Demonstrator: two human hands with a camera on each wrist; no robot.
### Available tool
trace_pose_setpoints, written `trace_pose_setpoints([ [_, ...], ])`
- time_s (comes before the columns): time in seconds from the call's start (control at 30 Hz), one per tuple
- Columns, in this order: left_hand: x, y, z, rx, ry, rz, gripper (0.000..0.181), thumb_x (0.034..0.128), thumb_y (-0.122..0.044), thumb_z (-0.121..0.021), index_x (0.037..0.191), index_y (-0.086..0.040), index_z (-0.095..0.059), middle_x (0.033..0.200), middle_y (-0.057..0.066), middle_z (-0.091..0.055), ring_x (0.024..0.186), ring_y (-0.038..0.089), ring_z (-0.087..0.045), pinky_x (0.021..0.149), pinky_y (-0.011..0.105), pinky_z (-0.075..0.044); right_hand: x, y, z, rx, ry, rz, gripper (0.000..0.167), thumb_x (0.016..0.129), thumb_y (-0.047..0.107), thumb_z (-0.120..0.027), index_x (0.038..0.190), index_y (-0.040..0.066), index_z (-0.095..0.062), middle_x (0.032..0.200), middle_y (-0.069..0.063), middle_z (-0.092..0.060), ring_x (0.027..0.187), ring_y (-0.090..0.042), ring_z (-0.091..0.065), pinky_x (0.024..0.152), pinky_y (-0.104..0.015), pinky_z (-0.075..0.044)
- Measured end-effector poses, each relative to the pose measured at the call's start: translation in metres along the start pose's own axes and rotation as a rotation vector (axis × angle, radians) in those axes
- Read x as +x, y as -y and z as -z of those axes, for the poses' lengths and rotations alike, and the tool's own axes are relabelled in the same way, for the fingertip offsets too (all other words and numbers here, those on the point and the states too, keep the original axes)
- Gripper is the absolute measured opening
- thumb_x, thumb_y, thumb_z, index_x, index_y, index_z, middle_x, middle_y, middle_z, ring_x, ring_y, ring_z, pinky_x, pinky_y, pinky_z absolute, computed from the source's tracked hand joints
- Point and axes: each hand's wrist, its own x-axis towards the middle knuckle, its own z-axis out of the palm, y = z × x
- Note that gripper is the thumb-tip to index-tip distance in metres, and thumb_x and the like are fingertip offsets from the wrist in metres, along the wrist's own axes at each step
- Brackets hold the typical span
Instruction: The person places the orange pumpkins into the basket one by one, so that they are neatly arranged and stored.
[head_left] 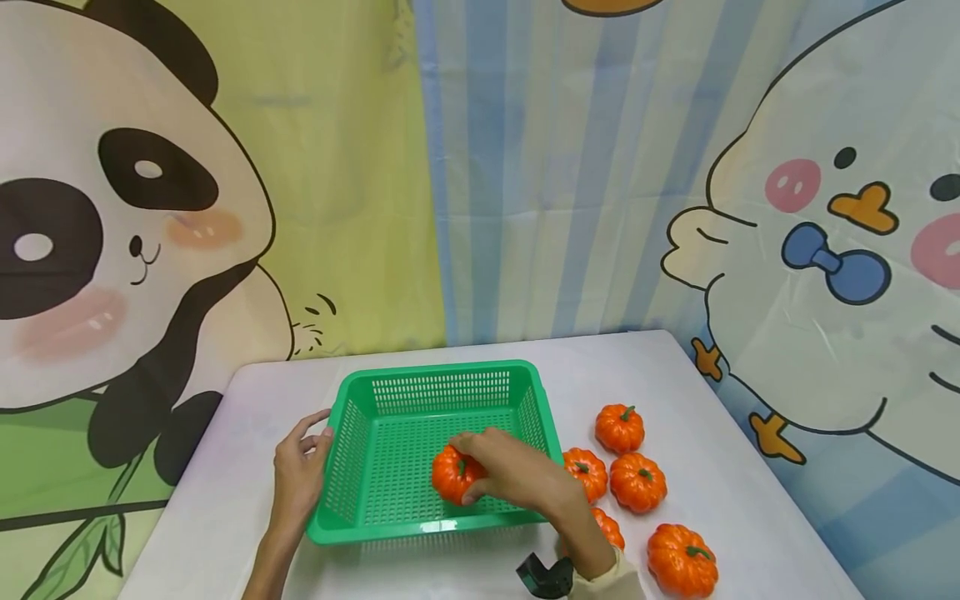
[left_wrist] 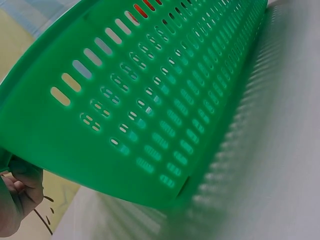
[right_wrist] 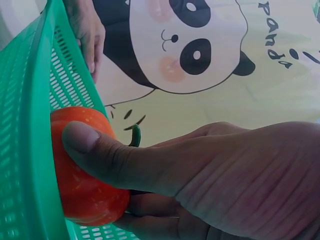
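Note:
A green plastic basket [head_left: 442, 525] with slotted sides stands on the table. My right hand [head_left: 517, 471] is inside it, above its floor, and grips a small orange pumpkin [head_left: 453, 475] with a green stem. In the right wrist view the thumb [right_wrist: 82, 137] lies across the pumpkin [right_wrist: 90, 200], and the other fingers are partly hidden behind it. My left hand [head_left: 298, 471] holds the basket's left rim. In the left wrist view its curled fingers [left_wrist: 27, 185] are at the rim, beside the basket's slotted wall [left_wrist: 75, 145].
Several more orange pumpkins lie on the white table [head_left: 742, 500] right of the basket, among them one at the back [head_left: 619, 428] and one near the front [head_left: 682, 561]. One is partly hidden by my right forearm. Behind hangs a cartoon curtain [head_left: 517, 167].

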Motion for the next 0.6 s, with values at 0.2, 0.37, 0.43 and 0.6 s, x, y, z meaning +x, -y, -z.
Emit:
trace_pose_setpoints([
  [0.2,0.0,-0.001,0.0,0.004,0.001,0.016,0.037,0.113,-0.015,-0.058,0.148,-0.004,-0.064,0.097,0.028,-0.079,0.061,0.006,-0.07,0.056,0.024,-0.052,0.007,0.002,-0.005,-0.003,0.003,0.014,0.064,0.085,0.023,-0.094,0.143,0.011,-0.069,0.119,0.005,-0.077,0.099,-0.007,-0.062,0.095,-0.025,-0.056],
  [0.37,-0.001,-0.001,0.0,0.003,0.007,0.029,0.038,0.113,-0.015,-0.058,0.149,-0.005,-0.063,0.097,0.028,-0.079,0.061,0.006,-0.07,0.056,0.025,-0.053,0.009,0.005,-0.01,-0.009,0.009,0.006,0.068,0.085,0.023,-0.094,0.146,0.011,-0.068,0.13,0.003,-0.076,0.109,-0.009,-0.064,0.102,-0.027,-0.056],
  [0.43,-0.001,-0.001,0.0,0.002,0.008,0.03,0.038,0.113,-0.015,-0.058,0.149,-0.005,-0.063,0.097,0.028,-0.079,0.061,0.006,-0.07,0.056,0.025,-0.053,0.009,0.005,-0.011,-0.011,0.008,0.007,0.069,0.085,0.024,-0.094,0.147,0.01,-0.067,0.13,0.003,-0.076,0.109,-0.01,-0.064,0.102,-0.027,-0.056],
  [0.6,0.0,-0.001,0.0,0.0,0.005,0.021,0.037,0.1128,-0.015,-0.059,0.148,-0.005,-0.064,0.096,0.028,-0.079,0.061,0.006,-0.07,0.056,0.025,-0.053,0.014,0.007,-0.013,-0.011,0.012,0.029,0.064,0.085,0.025,-0.094,0.143,0.012,-0.069,0.118,0.007,-0.076,0.098,-0.006,-0.061,0.093,-0.022,-0.055],
])
